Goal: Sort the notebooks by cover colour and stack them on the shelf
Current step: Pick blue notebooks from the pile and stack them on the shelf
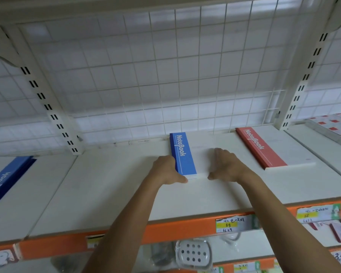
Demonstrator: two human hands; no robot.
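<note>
On the white shelf [106,184], centre: blue notebook stack [183,154], lying flat. Left hand [166,170] pressed against its left edge, thumb at the front corner. Right hand [227,166] resting on its white cover. Fingers of both extended, gripping nothing. To the right, apart: red notebook stack [261,148]. Far left: second blue notebook [6,178].

- A white wire grid panel [165,75] fills the back of the bay, with a glossy white tiled wall [234,22] showing through it.
- Cream slotted uprights stand at the left [47,107] and right [303,79] of the frame.
- The underside of a higher board [106,4] crosses the top edge.
- The white shelf [116,190] has an orange front strip [175,227] carrying handwritten price labels [232,223].
- Below, at lower centre, a clear perforated plastic item [193,253] lies on a lower level.
- The light is even and bright.
</note>
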